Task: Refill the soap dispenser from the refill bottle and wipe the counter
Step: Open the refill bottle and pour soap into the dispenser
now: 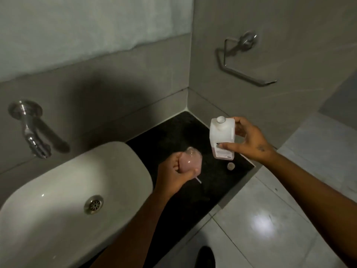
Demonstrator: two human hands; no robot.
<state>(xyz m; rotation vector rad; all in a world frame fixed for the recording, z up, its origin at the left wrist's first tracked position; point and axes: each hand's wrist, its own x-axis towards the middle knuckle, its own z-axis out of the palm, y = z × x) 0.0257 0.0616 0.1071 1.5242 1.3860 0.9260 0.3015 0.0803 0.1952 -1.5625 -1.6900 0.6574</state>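
Note:
My left hand (176,175) grips a small clear soap dispenser (190,160) with pinkish liquid inside and an open neck, held over the black counter (170,132) just right of the basin. The white square refill bottle (222,137) is in my right hand (249,142), upright above the counter's right part, with a thin pink layer at its bottom. Its neck looks uncapped. A small round cap (230,166) lies on the counter below that bottle. A thin white tube (198,180) pokes out from under my left hand.
A white basin (58,190) with a metal drain (93,204) fills the lower left. A chrome wall tap (32,130) juts out above it. A metal paper holder (243,60) hangs on the right wall. Pale floor tiles (270,209) lie right of the counter edge.

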